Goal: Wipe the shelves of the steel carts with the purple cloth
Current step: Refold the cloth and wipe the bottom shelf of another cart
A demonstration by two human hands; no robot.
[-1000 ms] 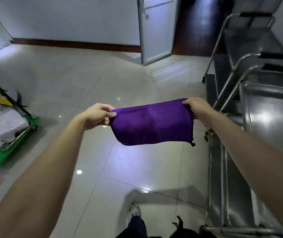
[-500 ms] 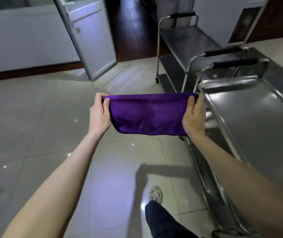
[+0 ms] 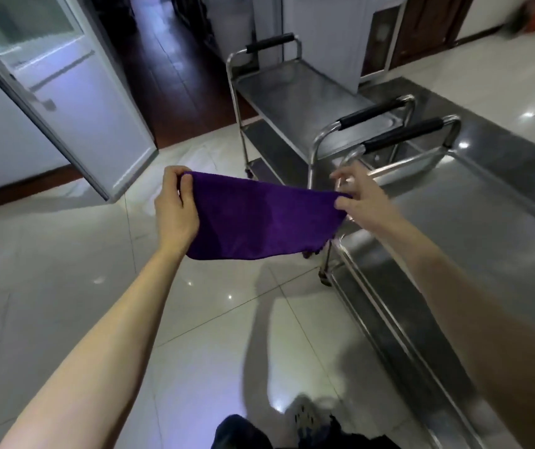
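Round swings the view from half a second back, more of the carts coming in on the right, and the right hand (image 3: 365,197) has gone from a full clasp to a light pinch. It has the near corner of the purple cloth (image 3: 259,222) between thumb and one finger, the other fingers (image 3: 337,175) splayed and blurred. The left hand (image 3: 175,209) is curled tight round the far end. The cloth hangs in the air over the tiled floor (image 3: 65,270), its long axis running left to right between the hands, sagging below. The nearest steel cart (image 3: 473,241) is just beside the right hand, its top shelf lower and to the right, not touched yet. I'd judge the right hand leads the cloth across and down onto that shelf. Two more carts (image 3: 292,89) wait behind.
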